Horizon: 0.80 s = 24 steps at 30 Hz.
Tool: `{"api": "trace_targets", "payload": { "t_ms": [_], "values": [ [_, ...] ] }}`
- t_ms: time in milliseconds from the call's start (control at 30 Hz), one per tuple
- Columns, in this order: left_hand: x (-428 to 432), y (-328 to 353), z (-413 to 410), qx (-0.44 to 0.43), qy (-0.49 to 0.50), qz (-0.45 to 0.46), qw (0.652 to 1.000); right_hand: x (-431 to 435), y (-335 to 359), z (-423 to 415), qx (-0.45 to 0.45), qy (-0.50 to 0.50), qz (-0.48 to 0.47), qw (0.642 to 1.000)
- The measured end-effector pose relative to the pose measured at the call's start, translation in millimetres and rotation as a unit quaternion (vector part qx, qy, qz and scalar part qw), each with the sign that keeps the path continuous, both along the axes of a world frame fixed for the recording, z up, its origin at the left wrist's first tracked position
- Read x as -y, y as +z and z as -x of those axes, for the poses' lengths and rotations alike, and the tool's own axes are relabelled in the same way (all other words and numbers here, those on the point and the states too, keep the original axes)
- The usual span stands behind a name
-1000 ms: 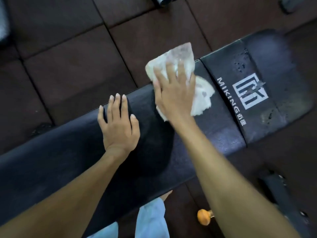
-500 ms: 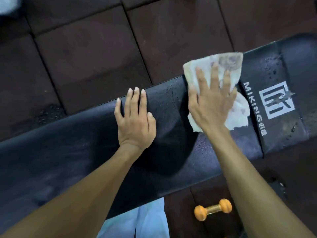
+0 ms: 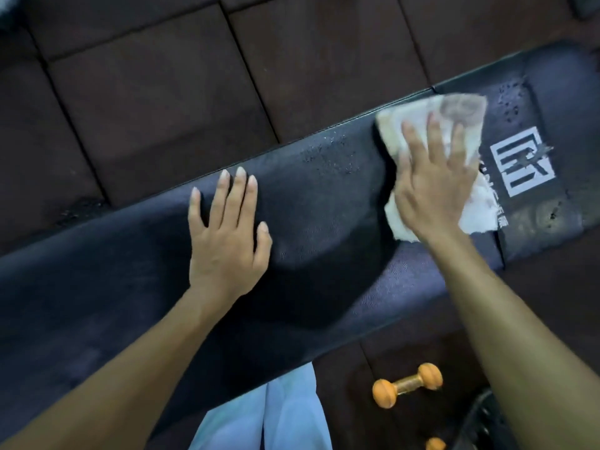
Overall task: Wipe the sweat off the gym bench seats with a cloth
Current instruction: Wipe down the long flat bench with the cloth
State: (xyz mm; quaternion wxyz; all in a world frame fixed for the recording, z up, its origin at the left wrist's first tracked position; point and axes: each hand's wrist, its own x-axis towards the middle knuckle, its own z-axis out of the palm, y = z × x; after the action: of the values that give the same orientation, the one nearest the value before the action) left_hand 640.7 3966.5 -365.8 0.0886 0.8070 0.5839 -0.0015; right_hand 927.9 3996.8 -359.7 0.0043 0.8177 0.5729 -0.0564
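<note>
Shifted since half a second ago: crumpled white stained cloth [image 3: 461, 107] and right hand [image 3: 431, 190], now closer to the logo end of the long black padded vinyl gym bench [image 3: 324, 222], over most of the white lettering.
Right hand: flat, fingers straight and spread, pressing the cloth onto the bench top where the long pad meets the seat pad; cloth reaches the far edge. Left hand [image 3: 227, 241]: flat on the long pad, fingers straight, fingertips near the far edge, holding nothing. White square logo [image 3: 521, 162]: on the seat pad, just beside the cloth. Droplets [image 3: 328, 154]: along the far edge, between the hands. Dark rubber floor tiles [image 3: 162, 108]: beyond the bench. Orange dumbbell [image 3: 407, 384]: on the floor, near side. Light blue trousers [image 3: 276, 414]: below the near edge.
</note>
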Motion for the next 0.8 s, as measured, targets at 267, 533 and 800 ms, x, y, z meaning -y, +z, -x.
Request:
{"api": "trace_targets", "payload": {
  "t_ms": [267,533,800],
  "values": [
    [-1,-2,1,0.016,-0.008,-0.009,1.000,19,-2,115,-0.025,0.138,-0.038,0.989],
    [-1,0,0,0.022,-0.003,0.001,1.000,23,9,45,-0.023,-0.110,-0.003,0.994],
    [0,-1,2,0.028,0.001,-0.005,1.000,27,-4,100,0.016,0.195,-0.033,0.980]
  ]
}}
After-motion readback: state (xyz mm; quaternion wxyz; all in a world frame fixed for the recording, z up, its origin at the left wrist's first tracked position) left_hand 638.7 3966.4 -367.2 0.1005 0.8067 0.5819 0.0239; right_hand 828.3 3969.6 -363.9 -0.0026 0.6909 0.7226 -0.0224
